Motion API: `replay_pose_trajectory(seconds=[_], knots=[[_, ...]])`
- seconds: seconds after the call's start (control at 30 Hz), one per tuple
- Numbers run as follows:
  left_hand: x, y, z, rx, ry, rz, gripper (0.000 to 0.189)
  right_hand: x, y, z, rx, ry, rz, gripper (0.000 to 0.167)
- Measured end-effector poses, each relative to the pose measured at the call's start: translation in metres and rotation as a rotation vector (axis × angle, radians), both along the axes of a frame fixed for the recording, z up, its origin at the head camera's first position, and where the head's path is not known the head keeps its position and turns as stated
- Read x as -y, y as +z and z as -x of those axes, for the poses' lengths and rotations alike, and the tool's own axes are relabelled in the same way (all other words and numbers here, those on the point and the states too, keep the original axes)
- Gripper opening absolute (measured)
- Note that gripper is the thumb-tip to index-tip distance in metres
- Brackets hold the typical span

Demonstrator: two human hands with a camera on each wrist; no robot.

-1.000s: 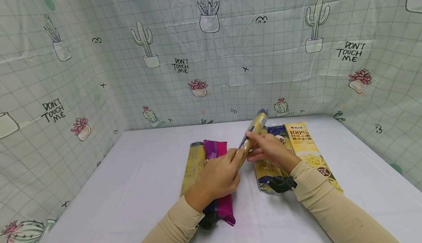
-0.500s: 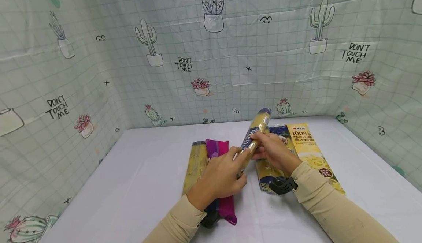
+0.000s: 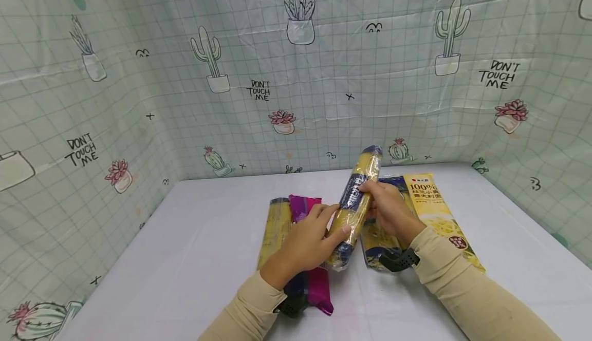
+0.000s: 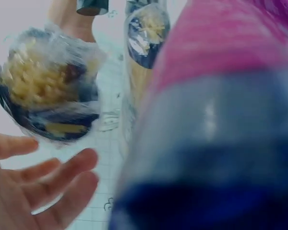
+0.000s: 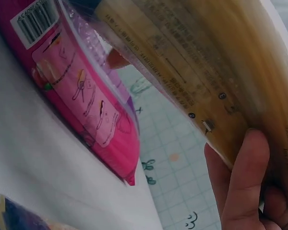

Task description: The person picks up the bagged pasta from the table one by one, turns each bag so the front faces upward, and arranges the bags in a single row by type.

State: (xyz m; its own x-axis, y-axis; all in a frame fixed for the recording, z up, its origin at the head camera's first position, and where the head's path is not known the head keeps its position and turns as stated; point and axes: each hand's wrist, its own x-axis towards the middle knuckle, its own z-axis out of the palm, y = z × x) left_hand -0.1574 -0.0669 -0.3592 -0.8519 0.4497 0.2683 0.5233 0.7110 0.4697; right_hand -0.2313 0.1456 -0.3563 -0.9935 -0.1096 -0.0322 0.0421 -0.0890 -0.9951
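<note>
My right hand (image 3: 390,210) grips a clear-wrapped pack of spaghetti (image 3: 351,223) around its middle, thumb across the dark blue label. Tilted, the pack stands above the table with its upper end leaning away to the right. In the right wrist view, fingers (image 5: 249,172) press against the printed back of this pack (image 5: 192,62). My left hand (image 3: 305,241) is at the pack's lower left side, its thumb lying over the wrapper. The left wrist view has those fingers (image 4: 67,191) loosely extended below the pack's round end (image 4: 43,86), not curled around it.
Under my left arm lie a magenta packet (image 3: 319,292) and another yellow spaghetti pack (image 3: 273,228). To the right, a blue-and-yellow pasta pack (image 3: 376,241) lies beside a large yellow pasta bag (image 3: 427,202). A patterned curtain (image 3: 324,74) rises behind the white table (image 3: 208,248).
The held pack has turned so its label faces me and its lower end shows. My left hand has loosened from around the lower end, its fingers now straighter. My right hand keeps its grip.
</note>
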Motion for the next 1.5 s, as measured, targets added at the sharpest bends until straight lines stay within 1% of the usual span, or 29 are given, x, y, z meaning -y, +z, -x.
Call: replay_pose_trajectory(seconds=[0.07,0.13,0.23,0.33,0.37,0.43,0.5,0.6,0.67,0.73,0.8,0.9,1.07,1.3,1.5], knots=[[0.0014,-0.0006,0.0014,0.141,-0.03,-0.093,0.069,-0.0005,0.001,0.0002,0.006,0.007,0.027,0.058],[0.0021,-0.0013,0.0031,0.291,-0.079,-0.195,0.066,-0.0007,0.0014,0.0006,0.011,0.017,0.058,0.057],[0.0026,-0.0022,0.0047,0.545,-0.16,-0.394,0.059,-0.0007,0.0017,0.0011,0.002,0.044,0.111,0.056],[0.0027,-0.0023,0.0051,0.747,-0.211,-0.576,0.054,-0.0011,0.002,0.0006,-0.016,0.095,0.148,0.058],[0.003,-0.0022,0.0048,0.803,-0.221,-0.628,0.054,-0.0015,0.0021,0.0002,-0.024,0.116,0.157,0.059],[0.0037,-0.0024,0.0051,0.885,-0.252,-0.705,0.054,-0.0022,0.0022,-0.0005,-0.028,0.148,0.174,0.06],[0.0042,-0.003,0.0058,0.94,-0.291,-0.747,0.053,-0.0028,0.0021,-0.001,-0.023,0.163,0.189,0.059],[0.0045,-0.0036,0.0072,0.969,-0.349,-0.758,0.049,-0.0026,0.002,-0.0015,-0.016,0.176,0.218,0.056],[0.0043,-0.0041,0.0075,0.963,-0.374,-0.748,0.045,-0.002,0.0017,-0.0017,-0.014,0.185,0.233,0.052],[0.0037,-0.0039,0.007,0.942,-0.382,-0.731,0.041,-0.0015,0.0011,-0.0019,-0.013,0.197,0.244,0.048],[0.0031,-0.0037,0.0065,0.92,-0.376,-0.713,0.038,-0.0013,0.0003,-0.0021,-0.015,0.205,0.249,0.045],[0.0021,-0.0032,0.0055,0.886,-0.353,-0.705,0.035,-0.0016,-0.0008,-0.0022,-0.021,0.214,0.252,0.042],[-0.0001,-0.0027,0.004,0.839,-0.313,-0.69,0.036,-0.0028,-0.0015,-0.0021,-0.021,0.22,0.248,0.041],[-0.003,-0.0007,0.0014,0.817,-0.26,-0.667,0.038,-0.0034,-0.0016,-0.0027,-0.014,0.223,0.239,0.041],[-0.0043,0.0006,0.0002,0.814,-0.242,-0.666,0.039,-0.0041,-0.0016,-0.0032,-0.015,0.225,0.23,0.042]])
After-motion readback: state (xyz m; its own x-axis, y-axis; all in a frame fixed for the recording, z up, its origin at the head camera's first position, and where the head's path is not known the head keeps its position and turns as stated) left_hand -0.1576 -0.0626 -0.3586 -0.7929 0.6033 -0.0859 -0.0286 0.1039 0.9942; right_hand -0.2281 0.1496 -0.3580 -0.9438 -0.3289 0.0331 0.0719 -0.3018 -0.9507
